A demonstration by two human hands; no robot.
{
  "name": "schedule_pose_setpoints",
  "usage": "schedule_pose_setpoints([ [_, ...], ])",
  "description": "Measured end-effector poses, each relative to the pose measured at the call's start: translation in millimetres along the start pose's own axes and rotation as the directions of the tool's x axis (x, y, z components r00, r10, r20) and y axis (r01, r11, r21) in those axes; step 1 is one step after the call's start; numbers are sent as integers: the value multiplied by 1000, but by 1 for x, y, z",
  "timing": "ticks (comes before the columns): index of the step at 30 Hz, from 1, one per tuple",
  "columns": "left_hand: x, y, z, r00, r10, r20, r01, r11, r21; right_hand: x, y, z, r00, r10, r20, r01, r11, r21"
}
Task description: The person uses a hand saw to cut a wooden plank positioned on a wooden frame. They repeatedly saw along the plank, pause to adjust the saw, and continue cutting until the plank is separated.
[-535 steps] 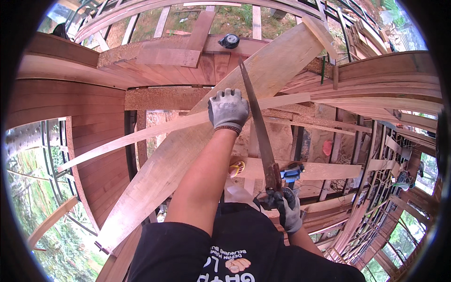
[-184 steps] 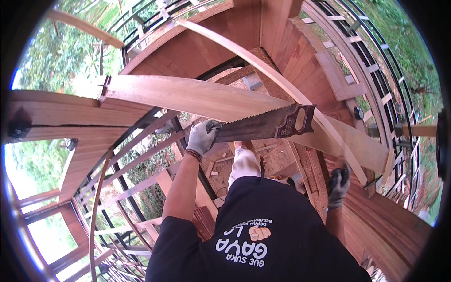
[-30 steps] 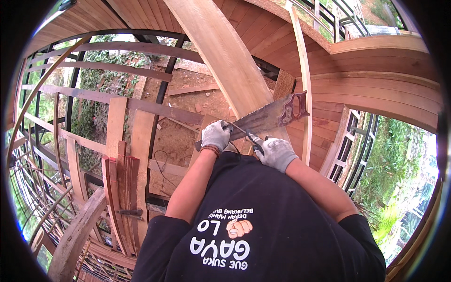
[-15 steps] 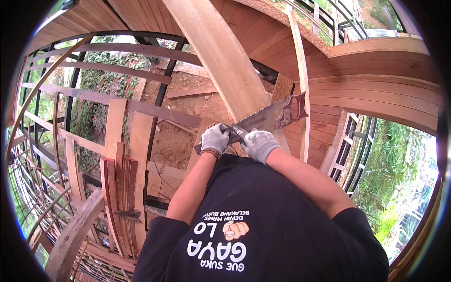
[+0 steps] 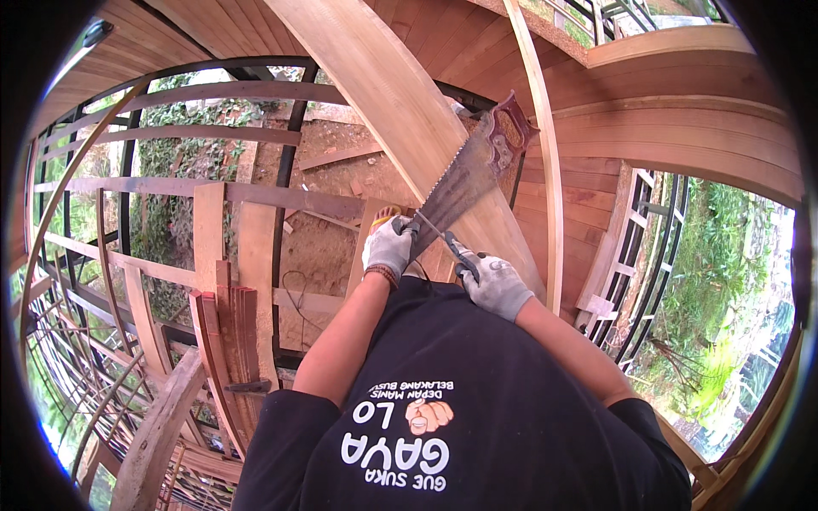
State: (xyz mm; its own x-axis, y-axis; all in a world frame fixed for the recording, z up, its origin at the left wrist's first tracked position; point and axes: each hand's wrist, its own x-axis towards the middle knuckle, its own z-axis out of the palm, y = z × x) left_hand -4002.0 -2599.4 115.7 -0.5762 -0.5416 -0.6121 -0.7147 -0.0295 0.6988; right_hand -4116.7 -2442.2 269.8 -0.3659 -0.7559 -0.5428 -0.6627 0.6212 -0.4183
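Note:
A hand saw [image 5: 464, 180] with a brown wooden handle lies slanted over a wide pale plank, its handle up and to the right. In a grey-white glove, my left hand [image 5: 388, 248] is closed around the narrow end of the blade, close to my chest. My right hand [image 5: 496, 283], gloved too, grips the dark handle of a thin file [image 5: 436, 226]. The file's slim rod reaches toward the toothed edge beside my left fingers; whether it touches the teeth, I cannot tell.
The wide plank [image 5: 366, 77] runs from far left toward me. Over the dirt ground [image 5: 328, 247] spans an open frame of dark bars and boards. Narrow boards [image 5: 234, 332] stack at left, near a rough post [image 5: 162, 426]. Reddish planking [image 5: 665, 140] curves at right, behind a thin upright strip [image 5: 545, 128].
The saw has swung steeper, its handle moving up and left. My right hand has drawn back right and toward me, so the file's rod now shows clear of the blade.

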Motion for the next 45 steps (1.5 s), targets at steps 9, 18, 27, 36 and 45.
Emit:
schedule_pose_setpoints([
  [9,-1,4,2,1000,-1,-7,1,999,49,2,-3,10,996,63,64,-63,998,2],
  [18,-13,9,7,981,99,-168,-92,994,50,19,-20,-5,948,179,264,-170,984,-55],
  [27,-4,-3,14,987,105,-123,-113,992,-60,54,-27,4,964,138,228,-125,990,-70],
  [36,2,1,0,996,86,-26,-86,996,-13,4,-11,-4,992,86,92,-87,996,7],
  [45,0,-1,0,996,91,-12,-91,995,-27,7,-8,8,987,120,109,-121,993,-1],
])
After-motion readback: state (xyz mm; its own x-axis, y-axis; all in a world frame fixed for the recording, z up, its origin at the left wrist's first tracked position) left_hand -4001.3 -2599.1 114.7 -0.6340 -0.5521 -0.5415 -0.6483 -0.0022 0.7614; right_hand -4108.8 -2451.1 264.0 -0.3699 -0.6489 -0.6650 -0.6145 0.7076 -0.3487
